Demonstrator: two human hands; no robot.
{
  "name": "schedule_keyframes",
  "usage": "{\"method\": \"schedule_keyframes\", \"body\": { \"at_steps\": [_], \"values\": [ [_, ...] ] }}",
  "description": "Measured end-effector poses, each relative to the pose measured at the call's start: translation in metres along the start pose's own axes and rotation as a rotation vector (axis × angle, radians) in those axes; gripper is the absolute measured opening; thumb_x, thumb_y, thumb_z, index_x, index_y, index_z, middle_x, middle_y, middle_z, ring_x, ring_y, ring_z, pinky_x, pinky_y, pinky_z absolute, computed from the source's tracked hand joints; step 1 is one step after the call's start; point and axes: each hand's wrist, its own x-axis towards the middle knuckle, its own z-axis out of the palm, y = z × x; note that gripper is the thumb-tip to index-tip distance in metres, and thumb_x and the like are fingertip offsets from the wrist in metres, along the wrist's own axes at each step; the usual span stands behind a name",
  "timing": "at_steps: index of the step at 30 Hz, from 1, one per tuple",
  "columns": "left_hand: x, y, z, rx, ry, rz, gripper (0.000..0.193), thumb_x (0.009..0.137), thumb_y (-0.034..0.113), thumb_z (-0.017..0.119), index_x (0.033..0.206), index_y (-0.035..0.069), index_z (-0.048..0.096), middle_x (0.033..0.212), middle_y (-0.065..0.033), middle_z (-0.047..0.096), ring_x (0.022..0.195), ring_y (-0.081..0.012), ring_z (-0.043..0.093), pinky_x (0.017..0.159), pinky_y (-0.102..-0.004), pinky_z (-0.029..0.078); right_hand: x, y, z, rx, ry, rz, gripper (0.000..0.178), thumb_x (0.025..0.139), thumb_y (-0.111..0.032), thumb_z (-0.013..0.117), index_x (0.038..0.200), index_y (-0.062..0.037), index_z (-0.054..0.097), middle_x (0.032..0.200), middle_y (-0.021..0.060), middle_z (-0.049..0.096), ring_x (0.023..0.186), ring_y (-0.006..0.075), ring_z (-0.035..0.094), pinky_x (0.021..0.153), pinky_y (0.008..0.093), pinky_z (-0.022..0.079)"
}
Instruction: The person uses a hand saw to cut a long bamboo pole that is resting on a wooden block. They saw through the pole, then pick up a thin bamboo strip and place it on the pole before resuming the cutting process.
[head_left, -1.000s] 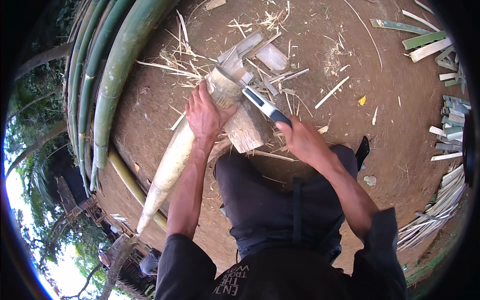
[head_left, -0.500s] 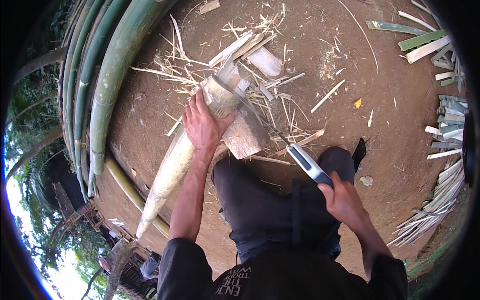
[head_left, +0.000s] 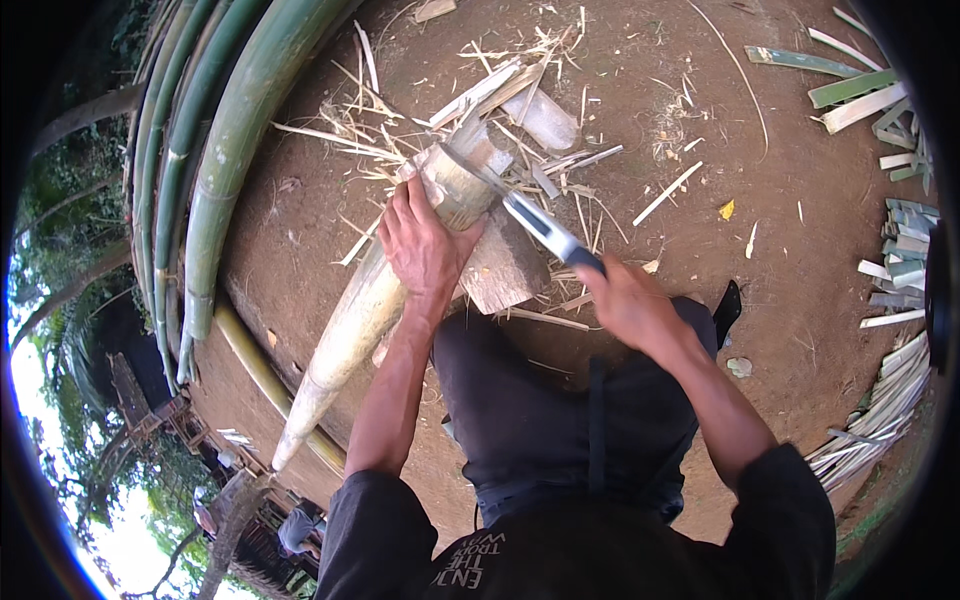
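Note:
A thick, pale bamboo pole slants from lower left up to the middle, its upper end resting over a short wooden block. My left hand is wrapped over the pole near that end, pressing and gripping it. In my right hand is a hand saw with a grey-white and dark handle. Its thin blade lies across the pole just beyond my left fingers; most of it is hidden or blurred.
Long green bamboo poles lie at the left. Shavings and split pieces litter the brown ground around the block. Bundles of strips line the right side. A dark curved object shows beside my right knee.
My right hand has pushed the saw forward and left, so its handle is now close to the pole. My left hand keeps its hold, and the view has shifted slightly.

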Motion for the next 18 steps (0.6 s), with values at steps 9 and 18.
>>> {"method": "schedule_keyframes", "body": {
  "at_steps": [9, 18],
  "values": [
    [-0.002, -0.011, -0.002, 0.003, -0.055, -0.075, 0.109, 0.054, 0.044, 0.093, 0.140, 0.000, 0.042, 0.126, -0.0201, 0.056, 0.111, -0.0370, 0.057, 0.095, -0.0497, 0.045, -0.071, 0.029, -0.011, -0.037, 0.028, -0.013, 0.049, 0.101, -0.042, 0.051, 0.103, 0.0064, 0.058, 0.072, 0.0304, 0.064, 0.073, 0.0507, 0.064, 0.064, 0.0554, 0.051],
    [-0.027, -0.004, -0.008, -0.089, -0.138, -0.065, 0.108, 0.054, 0.042, 0.093, 0.140, 0.000, 0.042, 0.128, -0.0196, 0.054, 0.117, -0.0374, 0.054, 0.098, -0.0502, 0.043, -0.085, 0.021, -0.016, -0.132, -0.064, 0.034, 0.044, 0.101, -0.039, 0.051, 0.103, 0.0047, 0.053, 0.067, 0.0288, 0.062, 0.071, 0.0499, 0.065, 0.062, 0.0548, 0.052]
  ]
}}
